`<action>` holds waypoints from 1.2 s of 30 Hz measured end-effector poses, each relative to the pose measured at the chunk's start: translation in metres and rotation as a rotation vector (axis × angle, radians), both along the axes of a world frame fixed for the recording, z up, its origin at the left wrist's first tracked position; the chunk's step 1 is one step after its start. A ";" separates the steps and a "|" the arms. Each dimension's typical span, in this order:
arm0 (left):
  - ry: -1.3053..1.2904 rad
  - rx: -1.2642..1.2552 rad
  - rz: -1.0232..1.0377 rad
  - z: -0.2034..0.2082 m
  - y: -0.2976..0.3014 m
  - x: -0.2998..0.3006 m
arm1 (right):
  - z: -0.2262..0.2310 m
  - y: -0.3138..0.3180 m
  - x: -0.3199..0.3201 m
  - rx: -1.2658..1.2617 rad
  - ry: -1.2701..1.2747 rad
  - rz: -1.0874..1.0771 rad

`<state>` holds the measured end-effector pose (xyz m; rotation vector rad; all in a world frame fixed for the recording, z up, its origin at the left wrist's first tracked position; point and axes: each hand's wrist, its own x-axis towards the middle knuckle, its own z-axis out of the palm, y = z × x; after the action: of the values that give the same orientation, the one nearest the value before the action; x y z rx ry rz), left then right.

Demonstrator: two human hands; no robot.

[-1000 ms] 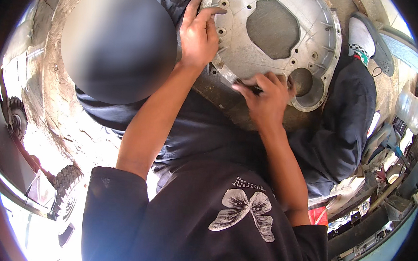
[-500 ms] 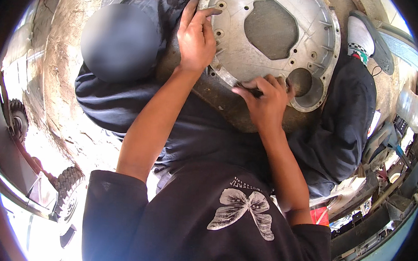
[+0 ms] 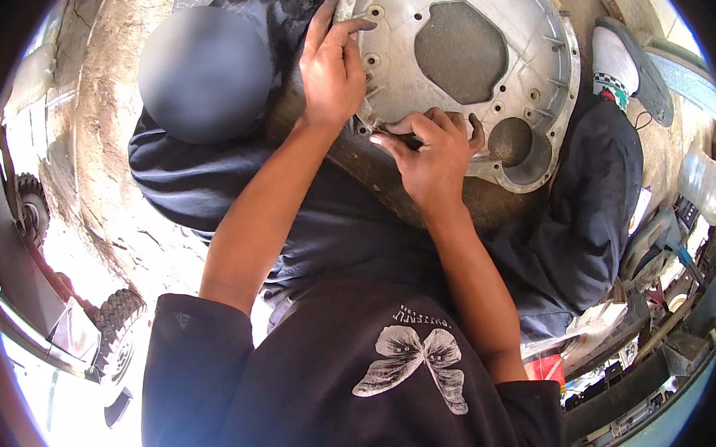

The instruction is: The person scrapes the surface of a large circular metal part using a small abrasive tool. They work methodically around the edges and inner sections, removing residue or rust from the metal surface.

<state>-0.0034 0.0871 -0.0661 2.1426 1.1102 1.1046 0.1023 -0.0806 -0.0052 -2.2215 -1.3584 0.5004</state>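
A grey cast-metal bell housing [image 3: 393, 69] lies between my legs, with a large cutout at its centre, a round opening low on its right and bolt holes around the rim. My left hand [image 3: 332, 74] rests on its left rim, fingers stretched and spread across the edge, fingertips dark with grime. On the near-left rim my right hand [image 3: 434, 159] is closed in a pinch, knuckles bent. Something dark shows between thumb and fingers, too hidden to name.
A sandaled foot [image 3: 620, 71] with a white sock is right of the housing. Vehicle parts and a blue-handled tool [image 3: 684, 258] crowd the right side. Knobby tires [image 3: 118, 325] stand at the left. A blurred dark round shape [image 3: 205, 73] covers part of the upper left.
My right hand has slid left along the near rim of the housing, closer to my left hand. The left hand keeps its place; the housing appears shifted very slightly left.
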 end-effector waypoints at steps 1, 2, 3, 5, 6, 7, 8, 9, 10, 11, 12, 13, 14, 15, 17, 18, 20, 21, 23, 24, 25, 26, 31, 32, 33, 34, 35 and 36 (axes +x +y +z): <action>0.008 0.013 -0.006 -0.002 0.001 0.000 | 0.000 0.001 -0.001 -0.002 -0.004 0.003; 0.015 0.009 -0.004 -0.002 0.000 -0.002 | 0.000 0.000 -0.002 -0.010 -0.007 0.005; 0.019 0.008 0.006 -0.001 0.000 -0.004 | 0.006 -0.008 0.004 -0.070 0.000 0.019; 0.011 0.008 0.018 0.001 0.000 -0.003 | 0.005 -0.035 0.022 -0.040 -0.063 0.018; 0.005 0.009 0.016 0.002 -0.001 -0.003 | 0.003 -0.044 0.025 -0.028 -0.090 0.013; -0.001 0.010 0.016 0.003 -0.002 -0.003 | 0.000 -0.045 0.025 -0.045 -0.080 -0.009; -0.002 0.000 0.013 0.002 -0.003 -0.004 | -0.002 -0.039 0.021 -0.036 -0.048 -0.014; -0.007 -0.005 0.006 0.002 -0.002 -0.002 | -0.004 -0.027 0.016 -0.024 -0.019 -0.022; -0.012 -0.010 0.000 0.002 -0.002 -0.001 | -0.005 -0.014 0.010 -0.011 0.009 -0.031; -0.006 -0.008 -0.005 0.002 -0.001 -0.001 | -0.005 0.000 0.002 0.030 -0.001 -0.012; 0.000 -0.007 -0.010 0.002 -0.001 0.000 | -0.004 0.000 0.003 0.009 -0.001 -0.010; 0.006 -0.005 -0.015 0.002 -0.001 0.000 | -0.002 -0.001 0.003 -0.012 -0.002 -0.009; 0.014 0.002 -0.005 0.001 -0.001 -0.002 | 0.001 -0.004 0.003 -0.037 -0.003 -0.007; 0.022 0.012 0.012 0.000 -0.001 -0.002 | 0.005 -0.015 0.008 -0.076 -0.015 0.003; 0.006 0.019 0.020 0.000 -0.001 -0.003 | 0.007 -0.036 0.021 -0.075 -0.034 -0.008; -0.016 0.017 0.013 0.001 0.000 -0.002 | 0.007 -0.041 0.024 -0.078 -0.043 -0.016; -0.029 0.004 0.007 0.002 -0.003 -0.003 | 0.001 -0.032 0.018 -0.054 -0.003 -0.024; -0.025 -0.003 0.006 0.001 -0.002 -0.001 | -0.001 -0.018 0.012 -0.050 0.019 -0.018; -0.011 0.006 -0.002 -0.001 0.000 0.000 | 0.000 0.006 -0.004 -0.020 0.020 0.024; -0.002 0.022 -0.009 -0.002 0.001 -0.001 | 0.002 0.006 -0.003 -0.037 0.007 0.032; 0.008 0.037 -0.017 -0.004 0.002 -0.002 | 0.004 0.005 0.000 -0.054 -0.007 0.040; 0.012 0.041 -0.013 -0.003 0.001 -0.003 | 0.008 0.000 0.002 -0.076 -0.022 0.048; -0.011 -0.016 0.005 0.003 -0.002 -0.004 | 0.004 -0.040 0.025 -0.048 -0.038 -0.030; -0.018 -0.038 0.002 0.003 -0.004 -0.004 | 0.002 -0.034 0.019 -0.053 -0.004 -0.032; -0.029 -0.051 0.001 0.002 -0.004 -0.003 | -0.001 -0.021 0.014 -0.049 0.027 -0.031; -0.039 -0.064 0.001 0.002 -0.003 -0.002 | -0.004 -0.009 0.007 -0.045 0.058 -0.029; -0.016 -0.030 0.001 0.000 -0.002 -0.002 | -0.005 0.005 -0.003 0.009 0.034 -0.013; 0.007 0.003 0.001 -0.001 -0.001 -0.001 | -0.005 0.006 -0.003 0.009 0.030 -0.008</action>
<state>-0.0047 0.0859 -0.0676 2.1503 1.1131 1.1002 0.0997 -0.0748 -0.0099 -2.2026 -1.3331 0.5211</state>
